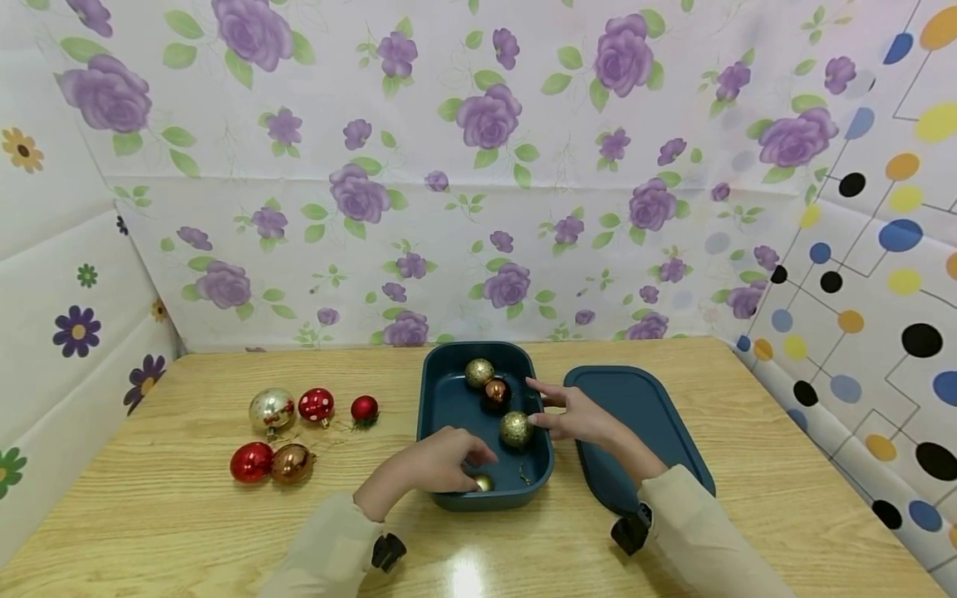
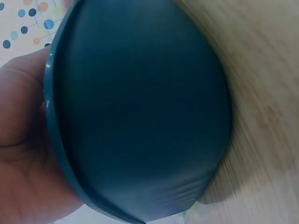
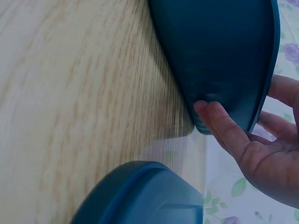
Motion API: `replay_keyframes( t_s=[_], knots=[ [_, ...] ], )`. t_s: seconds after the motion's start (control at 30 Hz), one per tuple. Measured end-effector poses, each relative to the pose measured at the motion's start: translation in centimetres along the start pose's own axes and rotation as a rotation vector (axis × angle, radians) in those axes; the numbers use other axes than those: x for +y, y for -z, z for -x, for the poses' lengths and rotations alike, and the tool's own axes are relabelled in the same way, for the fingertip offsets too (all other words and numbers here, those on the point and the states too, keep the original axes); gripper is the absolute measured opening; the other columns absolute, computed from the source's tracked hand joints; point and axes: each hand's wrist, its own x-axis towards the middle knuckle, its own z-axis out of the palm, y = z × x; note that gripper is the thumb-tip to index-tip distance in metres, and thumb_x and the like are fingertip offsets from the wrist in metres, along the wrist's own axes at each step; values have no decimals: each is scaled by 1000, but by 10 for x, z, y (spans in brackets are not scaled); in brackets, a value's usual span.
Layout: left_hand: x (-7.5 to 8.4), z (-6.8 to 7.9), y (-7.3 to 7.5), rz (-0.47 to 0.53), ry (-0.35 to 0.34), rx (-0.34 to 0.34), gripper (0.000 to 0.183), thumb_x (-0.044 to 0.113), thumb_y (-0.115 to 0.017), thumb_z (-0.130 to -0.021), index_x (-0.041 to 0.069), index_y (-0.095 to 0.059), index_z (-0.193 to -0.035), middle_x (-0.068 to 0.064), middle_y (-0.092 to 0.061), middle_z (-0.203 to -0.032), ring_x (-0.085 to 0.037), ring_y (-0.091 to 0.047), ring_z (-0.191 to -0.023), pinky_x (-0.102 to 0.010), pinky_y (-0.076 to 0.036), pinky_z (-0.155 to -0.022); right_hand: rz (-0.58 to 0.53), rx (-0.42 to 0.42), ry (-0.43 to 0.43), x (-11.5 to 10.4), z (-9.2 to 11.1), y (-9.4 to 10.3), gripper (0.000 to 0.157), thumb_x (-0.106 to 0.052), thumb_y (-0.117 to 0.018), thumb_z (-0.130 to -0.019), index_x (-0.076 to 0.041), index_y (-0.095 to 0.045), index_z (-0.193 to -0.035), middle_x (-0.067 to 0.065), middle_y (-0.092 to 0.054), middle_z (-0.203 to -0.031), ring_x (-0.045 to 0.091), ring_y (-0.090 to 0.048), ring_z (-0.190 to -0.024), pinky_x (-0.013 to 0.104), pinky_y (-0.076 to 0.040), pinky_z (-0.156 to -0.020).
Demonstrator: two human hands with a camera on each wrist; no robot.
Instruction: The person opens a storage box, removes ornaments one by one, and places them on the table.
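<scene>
A dark teal box (image 1: 429,399) stands on the table with several Christmas baubles inside. My left hand (image 1: 441,461) reaches over its near left rim, thumb and fingers spread apart, fingertips beside a small gold bauble (image 1: 484,482). At the right wall my right hand (image 1: 579,415) straddles the rim: two fingertips (image 3: 217,109) press the outer side, while other fingers pass over the inside. One of those inner fingertips lies right at a glittery gold bauble (image 1: 516,428). Farther back in the box are a second glittery gold bauble (image 1: 479,373) and a shiny copper one (image 1: 497,393).
The flat teal lid (image 1: 628,407) lies right of the box, beneath my right forearm. Left on the table are a silvery bauble (image 1: 272,410), a red dotted one (image 1: 316,404), a small red one (image 1: 365,408), a shiny red one (image 1: 251,462) and a brown one (image 1: 292,463).
</scene>
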Motion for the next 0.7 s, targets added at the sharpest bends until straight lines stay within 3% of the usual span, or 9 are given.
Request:
replay_keyframes(
  t_s=[0.3,0.57,0.7],
  knots=[
    [2,-3,-1,-79,34,-17,24,2,-69,-78,2,-68,-102,-4,-66,-92,-13,-60,-81,-22,-48,-68,6,5,-7,1,0,1,69,-24,-62,-87,-15,-26,-145,31,-28,-140,28,-54,-103,45,-49,-66],
    [2,-4,-2,-56,44,-29,20,-2,-66,-78,2,-69,-98,-2,-67,-88,-9,-60,-77,-20,-48,-67,12,0,1,1,-1,1,70,-26,-62,-87,-14,-25,-145,33,-28,-139,19,-59,-84,45,-48,-65],
    [1,-5,-2,-55,33,-29,20,-3,-66,-78,2,-69,-98,-2,-67,-88,-10,-61,-77,-20,-48,-67,7,3,-5,1,-1,0,70,-25,-63,-87,-15,-26,-145,32,-29,-139,18,-58,-86,45,-48,-66]
  ],
)
